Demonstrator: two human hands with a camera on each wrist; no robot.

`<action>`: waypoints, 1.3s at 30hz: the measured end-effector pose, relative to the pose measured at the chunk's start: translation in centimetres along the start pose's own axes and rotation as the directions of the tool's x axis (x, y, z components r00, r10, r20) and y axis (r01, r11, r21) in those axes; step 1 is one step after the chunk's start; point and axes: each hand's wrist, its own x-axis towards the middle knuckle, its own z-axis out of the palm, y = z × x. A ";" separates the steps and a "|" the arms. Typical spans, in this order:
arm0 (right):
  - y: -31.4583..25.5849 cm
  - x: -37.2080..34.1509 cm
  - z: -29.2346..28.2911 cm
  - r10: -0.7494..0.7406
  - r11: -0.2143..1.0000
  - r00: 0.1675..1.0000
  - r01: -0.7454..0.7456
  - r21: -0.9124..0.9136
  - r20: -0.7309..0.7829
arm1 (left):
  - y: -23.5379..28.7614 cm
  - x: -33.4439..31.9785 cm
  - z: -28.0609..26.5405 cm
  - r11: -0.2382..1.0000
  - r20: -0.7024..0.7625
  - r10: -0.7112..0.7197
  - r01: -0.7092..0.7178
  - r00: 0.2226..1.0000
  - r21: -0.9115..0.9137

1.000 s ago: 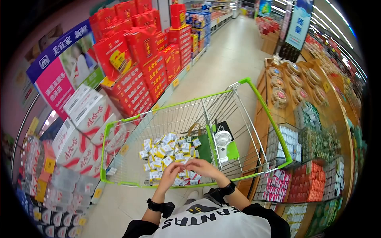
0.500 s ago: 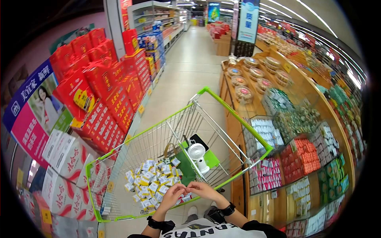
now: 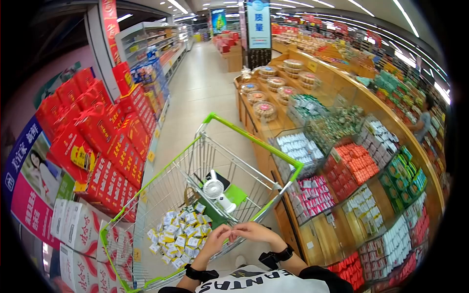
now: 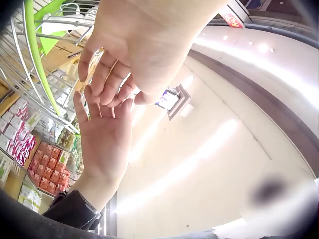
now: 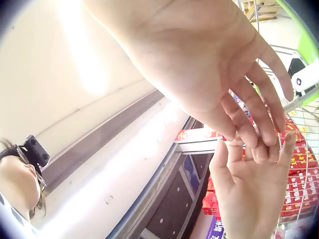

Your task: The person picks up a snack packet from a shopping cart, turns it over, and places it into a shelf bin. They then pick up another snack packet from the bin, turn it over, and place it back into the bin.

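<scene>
My left hand (image 3: 215, 241) and right hand (image 3: 255, 232) meet fingertip to fingertip over the near side of a shopping cart (image 3: 254, 139). In the left wrist view the left palm (image 4: 154, 45) is above and the right hand (image 4: 104, 144) below, fingers loosely bent and overlapping. The right wrist view shows the same contact from the other side, with no object held in either hand. Inside the cart lies a heap of small white-and-yellow packets (image 3: 178, 235). A white handheld fan (image 3: 213, 189) rests in the cart's fold-out seat, beside a dark green bag (image 3: 209, 213).
Along the right runs a wooden display counter (image 3: 288, 244) with bins of wrapped sweets (image 3: 356, 163) and round clear tubs (image 3: 265, 111). Red gift boxes (image 3: 110, 183) and white cartons (image 3: 80, 229) line the left. A tiled aisle (image 3: 195, 93) leads ahead. A person (image 3: 424, 119) stands far right.
The head view has swung rightward and up, so the cart and left-hand stacks sit further left and more of the sweets counter shows. Both hands stay together at the fingertips.
</scene>
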 end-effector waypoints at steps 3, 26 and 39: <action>0.7 -2.1 -0.6 -0.028 0.998 0.998 0.032 0.062 -0.060 | -0.5 1.1 1.5 1.000 0.011 -0.002 0.003 1.000 -0.025; 2.9 -19.2 -3.9 0.055 0.998 0.950 -0.065 -0.021 -0.307 | -2.5 2.6 16.5 0.996 0.340 -0.025 0.051 0.940 -0.068; 3.2 -29.7 -2.9 0.107 0.992 0.882 -0.064 0.109 -0.460 | -3.3 1.6 26.0 0.963 0.560 -0.153 0.250 0.814 -0.100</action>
